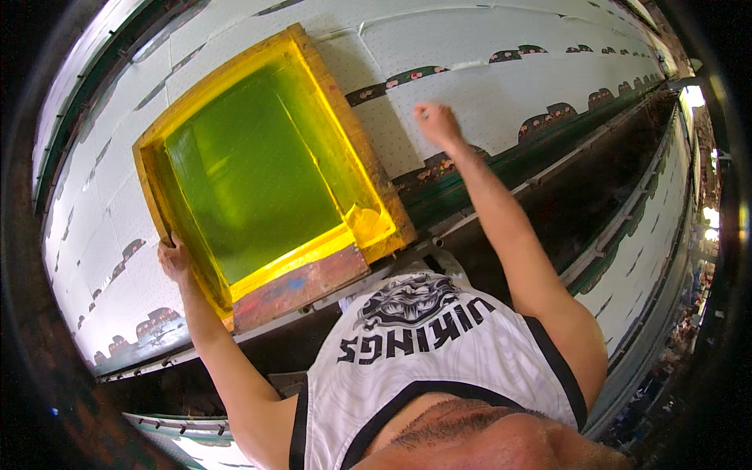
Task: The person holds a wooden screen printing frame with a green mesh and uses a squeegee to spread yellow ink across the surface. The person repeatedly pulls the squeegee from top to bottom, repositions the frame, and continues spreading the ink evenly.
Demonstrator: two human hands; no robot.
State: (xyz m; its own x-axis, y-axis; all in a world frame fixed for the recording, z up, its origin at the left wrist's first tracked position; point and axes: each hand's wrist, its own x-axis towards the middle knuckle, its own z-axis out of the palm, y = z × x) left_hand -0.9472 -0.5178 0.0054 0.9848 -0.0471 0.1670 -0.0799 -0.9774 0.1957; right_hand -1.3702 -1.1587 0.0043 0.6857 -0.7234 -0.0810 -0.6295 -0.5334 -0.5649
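A screen printing frame (pixel 345 110) with yellow-stained wooden sides lies tilted on a long table (pixel 439 39) covered in white sheeting. Its mesh (pixel 251 172) looks translucent green, with yellow ink along the inner edges and a yellow patch (pixel 366 223) in the near right corner. My left hand (pixel 174 258) grips the frame's left side near its front corner, the fingers partly hidden by the wood. Apart from the frame, to its right, my right hand (pixel 437 124) hovers above the sheeting. Its fingers are curled into a fist, and nothing shows in them.
A paint-stained wooden board (pixel 301 286) runs along the frame's near edge, by my body. Dark floral strips (pixel 548 121) show between the white sheets. A rail (pixel 533 184) follows the table's edge, and across a dark gap stands another covered table (pixel 634 258).
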